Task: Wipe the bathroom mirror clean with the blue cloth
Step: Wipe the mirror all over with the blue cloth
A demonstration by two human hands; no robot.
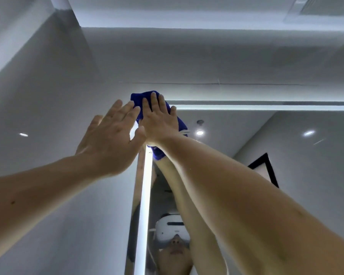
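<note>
The blue cloth (141, 99) is bunched at the top left corner of the bathroom mirror (246, 147). My right hand (157, 120) lies flat on the cloth, fingers spread, pressing it against the glass and the lit upper frame. My left hand (109, 137) is raised just to the left of it, fingers apart, holding nothing, its fingertips touching or nearly touching the cloth's left side. The mirror reflects both arms, part of the cloth and a person wearing a white headset.
A bright light strip (145, 205) runs down the mirror's left edge and another along its top (266, 106). A grey wall (48, 116) lies to the left, a bulkhead and ceiling above. A dark frame (266, 167) shows in the reflection.
</note>
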